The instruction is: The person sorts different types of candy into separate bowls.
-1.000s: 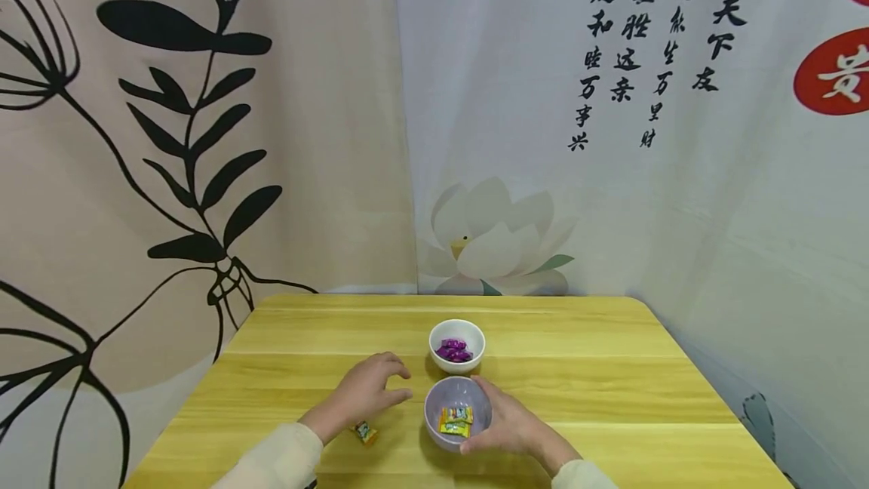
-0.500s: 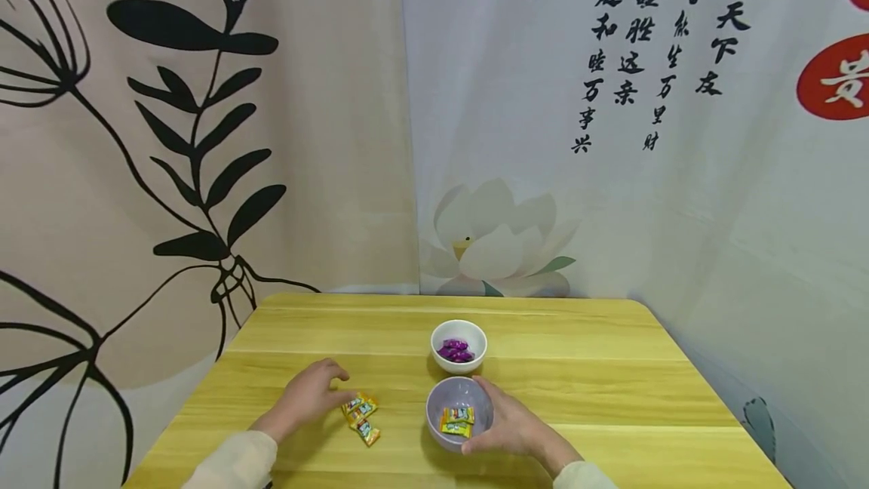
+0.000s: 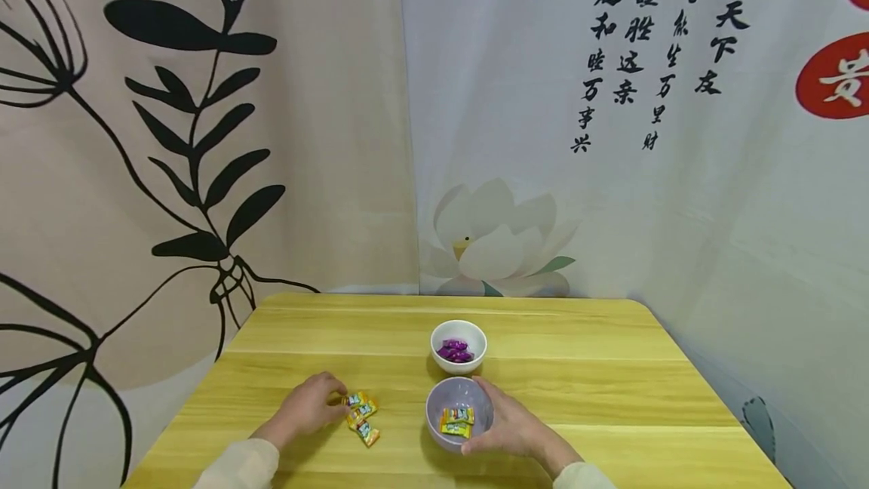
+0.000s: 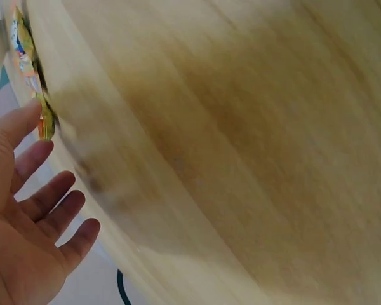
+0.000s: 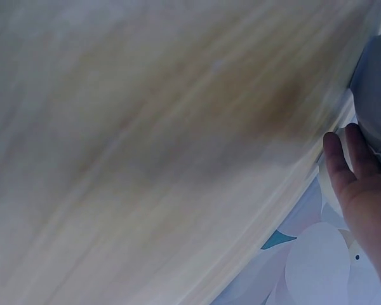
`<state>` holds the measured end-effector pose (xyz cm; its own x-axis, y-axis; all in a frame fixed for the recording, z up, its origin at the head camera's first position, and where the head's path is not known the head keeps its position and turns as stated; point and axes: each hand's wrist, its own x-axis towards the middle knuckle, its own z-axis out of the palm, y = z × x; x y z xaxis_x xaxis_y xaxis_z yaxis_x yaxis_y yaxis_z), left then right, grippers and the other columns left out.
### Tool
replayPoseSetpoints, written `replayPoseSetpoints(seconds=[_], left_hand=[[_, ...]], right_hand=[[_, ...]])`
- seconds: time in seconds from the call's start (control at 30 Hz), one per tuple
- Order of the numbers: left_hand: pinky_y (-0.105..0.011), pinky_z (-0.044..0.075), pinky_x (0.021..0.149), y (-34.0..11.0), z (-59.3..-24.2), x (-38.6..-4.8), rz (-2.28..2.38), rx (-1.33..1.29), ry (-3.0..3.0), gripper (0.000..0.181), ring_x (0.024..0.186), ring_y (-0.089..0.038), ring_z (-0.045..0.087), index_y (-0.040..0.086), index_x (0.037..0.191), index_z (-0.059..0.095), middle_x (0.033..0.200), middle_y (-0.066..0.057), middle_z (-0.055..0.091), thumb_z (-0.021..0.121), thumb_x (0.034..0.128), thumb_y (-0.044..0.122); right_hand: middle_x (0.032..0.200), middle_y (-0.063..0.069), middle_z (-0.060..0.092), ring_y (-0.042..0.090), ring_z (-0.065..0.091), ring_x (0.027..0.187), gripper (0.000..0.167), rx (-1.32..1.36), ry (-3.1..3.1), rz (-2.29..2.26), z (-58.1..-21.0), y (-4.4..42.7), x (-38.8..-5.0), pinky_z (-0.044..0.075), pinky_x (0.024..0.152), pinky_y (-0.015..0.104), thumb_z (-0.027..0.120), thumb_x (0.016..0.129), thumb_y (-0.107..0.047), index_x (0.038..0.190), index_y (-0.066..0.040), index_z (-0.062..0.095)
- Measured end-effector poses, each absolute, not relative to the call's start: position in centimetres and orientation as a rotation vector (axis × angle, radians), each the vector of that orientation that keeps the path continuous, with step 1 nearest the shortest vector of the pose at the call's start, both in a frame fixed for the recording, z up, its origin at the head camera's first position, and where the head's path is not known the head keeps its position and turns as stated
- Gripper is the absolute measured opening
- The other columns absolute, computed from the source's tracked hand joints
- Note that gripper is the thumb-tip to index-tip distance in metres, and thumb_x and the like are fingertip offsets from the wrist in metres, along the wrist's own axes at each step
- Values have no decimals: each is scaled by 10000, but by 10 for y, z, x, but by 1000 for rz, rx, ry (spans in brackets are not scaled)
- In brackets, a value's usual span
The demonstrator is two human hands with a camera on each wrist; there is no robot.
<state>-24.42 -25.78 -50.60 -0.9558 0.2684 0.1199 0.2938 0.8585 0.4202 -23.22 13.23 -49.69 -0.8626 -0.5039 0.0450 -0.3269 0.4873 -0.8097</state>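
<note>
In the head view, my left hand (image 3: 305, 410) reaches the left edge of several yellow wrapped candies (image 3: 363, 409) lying together on the table. The left wrist view shows my left hand (image 4: 25, 216) with its fingers relaxed and spread, one fingertip touching a candy wrapper (image 4: 46, 124). My right hand (image 3: 516, 425) grips the right side of a grey-purple bowl (image 3: 437, 395), thumb at the near side and fingers at the far side. Yellow candies (image 3: 457, 421) lie inside that bowl. In the right wrist view, my right hand (image 5: 368, 197) is against the bowl (image 5: 376, 95).
A white bowl (image 3: 437, 362) holding purple wrapped candies (image 3: 455, 351) stands just behind the grey-purple bowl. The wooden table (image 3: 577, 368) ends at a printed cloth backdrop (image 3: 339, 134).
Over the last second my left hand has moved left from beside the bowl to the loose candies, and its fingertips have come down against them. My right hand and the bowls stay in place.
</note>
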Motion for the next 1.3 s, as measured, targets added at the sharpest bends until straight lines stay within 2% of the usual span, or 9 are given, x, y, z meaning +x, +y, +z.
replayPoseSetpoints(seconds=[0.3, 0.5, 0.63, 0.87, 1.1, 1.3], left_hand=[[-535, 515, 843, -258, -509, -245, -601, -434, -2964, 195, 972, -267, 608, 140, 954, 737, 989, 17, 612, 820, 813, 248], [-475, 535, 752, -260, -507, -248, -524, -358, -2954, 102, 897, -246, 617, 136, 858, 727, 954, -8, 636, 801, 815, 192], [-444, 538, 731, -260, -502, -248, -518, -310, -2946, 100, 879, -235, 615, 119, 847, 714, 955, -24, 640, 790, 823, 180], [-454, 536, 837, -240, -478, -246, -626, -367, -2866, 95, 957, -228, 623, 145, 880, 711, 1021, -12, 645, 775, 861, 212], [-510, 512, 912, -189, -444, -238, -692, -638, -2771, 82, 1087, -320, 610, 153, 915, 714, 1156, -97, 646, 756, 881, 214], [-491, 496, 961, -149, -426, -227, -697, -833, -2744, 108, 1125, -286, 599, 166, 936, 720, 1192, -73, 642, 751, 887, 257]], right_hand=[[1483, 265, 402, 445, 405, 1338, 1199, -738, 2535, -1327, -498, 132, -232, 316, 1082, 631, 918, 656, -390, 1521, 78, 233], [1486, 275, 394, 458, 395, 1342, 1197, -730, 2541, -1328, -500, 132, -232, 310, 1083, 636, 919, 657, -385, 1520, 80, 234], [1482, 275, 397, 457, 398, 1338, 1194, -726, 2533, -1336, -500, 131, -231, 312, 1083, 634, 923, 655, -371, 1520, 81, 234], [1482, 280, 394, 459, 394, 1339, 1210, -723, 2546, -1337, -500, 132, -231, 305, 1086, 636, 921, 646, -388, 1523, 77, 229], [1482, 286, 391, 459, 392, 1340, 1204, -727, 2542, -1341, -499, 132, -231, 299, 1089, 634, 920, 652, -384, 1520, 85, 229], [1474, 285, 399, 443, 416, 1322, 1185, -736, 2513, -1362, -497, 131, -230, 317, 1082, 626, 920, 668, -343, 1519, 90, 218]])
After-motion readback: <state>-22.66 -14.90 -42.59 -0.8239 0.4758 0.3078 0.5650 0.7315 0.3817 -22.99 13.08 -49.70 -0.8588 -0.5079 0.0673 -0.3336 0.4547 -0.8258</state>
